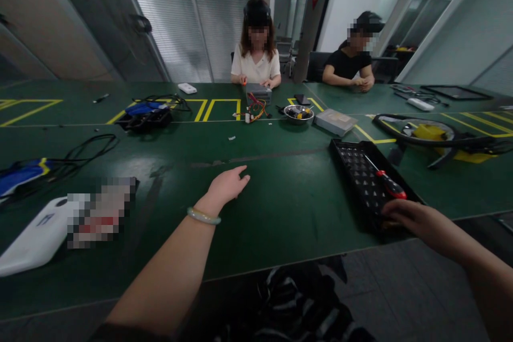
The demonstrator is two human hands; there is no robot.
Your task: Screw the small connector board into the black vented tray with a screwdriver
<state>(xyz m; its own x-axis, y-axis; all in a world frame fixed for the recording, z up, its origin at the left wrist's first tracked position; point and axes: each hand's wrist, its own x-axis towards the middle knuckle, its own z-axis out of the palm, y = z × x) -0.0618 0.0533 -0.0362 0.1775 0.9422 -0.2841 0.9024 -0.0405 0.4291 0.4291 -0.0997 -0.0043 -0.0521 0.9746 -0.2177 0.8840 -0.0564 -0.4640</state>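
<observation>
My left hand (229,187), with a pale green bangle (203,217) on the wrist, reaches over the green tabletop. Its index finger is stretched out, the fingers are apart, and nothing is in them. At the near end of a black tray (355,171), my right hand (414,217) has its fingers drawn together and pointing down. Whatever they may hold is hidden. Inside the tray, rows of small metallic pieces (358,163) show. A screwdriver (390,184) with a red and black handle lies across the tray, just beyond my right hand.
A metal bowl (298,113) of small parts and a grey box (335,122) stand ahead. Opposite, one person handles a grey unit (258,94) with coloured wires; another sits right. A cable-draped yellow object (433,133) lies right, a white device (36,235) left.
</observation>
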